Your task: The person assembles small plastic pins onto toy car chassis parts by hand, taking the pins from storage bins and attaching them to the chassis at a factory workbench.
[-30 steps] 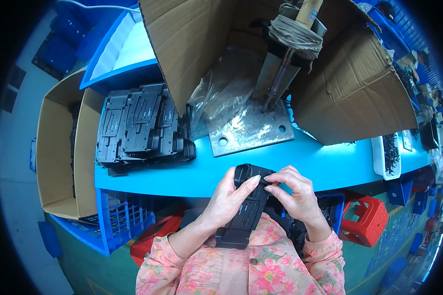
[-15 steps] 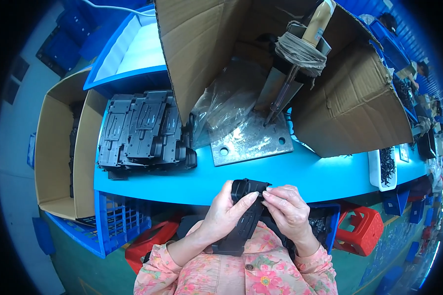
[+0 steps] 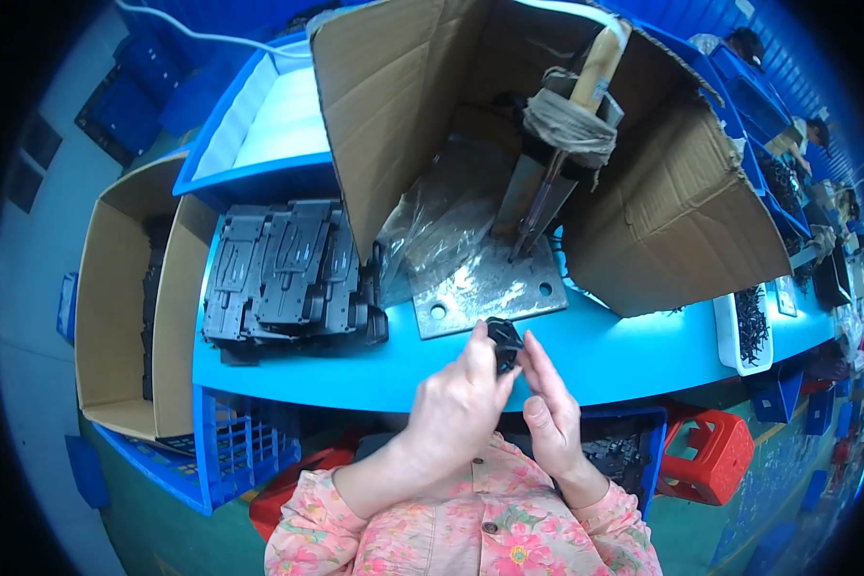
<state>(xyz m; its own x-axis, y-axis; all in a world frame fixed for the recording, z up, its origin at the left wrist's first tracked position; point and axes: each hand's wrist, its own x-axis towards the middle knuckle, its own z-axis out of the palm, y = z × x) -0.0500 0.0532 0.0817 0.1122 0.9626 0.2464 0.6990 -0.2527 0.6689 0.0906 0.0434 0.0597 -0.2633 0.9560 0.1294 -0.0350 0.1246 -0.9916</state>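
A black plastic housing (image 3: 505,348) is gripped by my left hand (image 3: 459,401), closed around it just in front of the table edge. Only one end of the housing shows; my left hand covers the rest. Beside it on the right, my right hand (image 3: 554,415) has its fingers stretched out together and the thumb apart. Its fingertips lie close against the housing's right side; whether they touch I cannot tell. Beyond my hands is a metal plate (image 3: 490,312) with round holes, under a tool with a wooden handle (image 3: 597,72) wrapped in cloth.
Stacked black housings (image 3: 288,274) cover the table's left part. An upright cardboard shield (image 3: 672,211) surrounds the tool. At the right stands a white tray (image 3: 727,336) of small black parts. A cardboard box (image 3: 115,288), blue crate (image 3: 206,451) and red stool (image 3: 710,456) flank the table.
Both hands have moved up and away from my body with the housing, which has been turned end-up. My right hand has gone from pinching at the housing to stretched fingers beside it.
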